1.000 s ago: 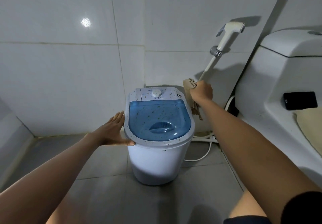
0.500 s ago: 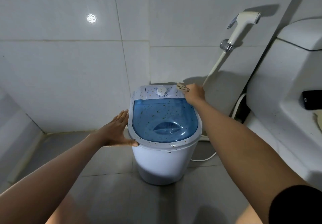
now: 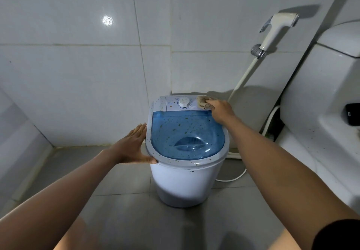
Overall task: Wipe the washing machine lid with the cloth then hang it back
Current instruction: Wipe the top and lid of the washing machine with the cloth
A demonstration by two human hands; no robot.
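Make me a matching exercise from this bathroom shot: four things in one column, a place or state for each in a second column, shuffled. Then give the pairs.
Column 1
1. cloth
2. left hand
3. blue lid
4. spray nozzle

Column 2
A. speckled with small spots
B. mounted on the wall, hose hanging below
C. pressed on the machine's back right corner under the right hand
D. flat against the machine's left rim

Pairs: 1-C, 2-D, 3-A, 4-B

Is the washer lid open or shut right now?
Shut. The blue lid lies flat inside the washer's rim, no raised edge showing. The left hand rests on the rim's side; the right hand presses the cloth behind it.
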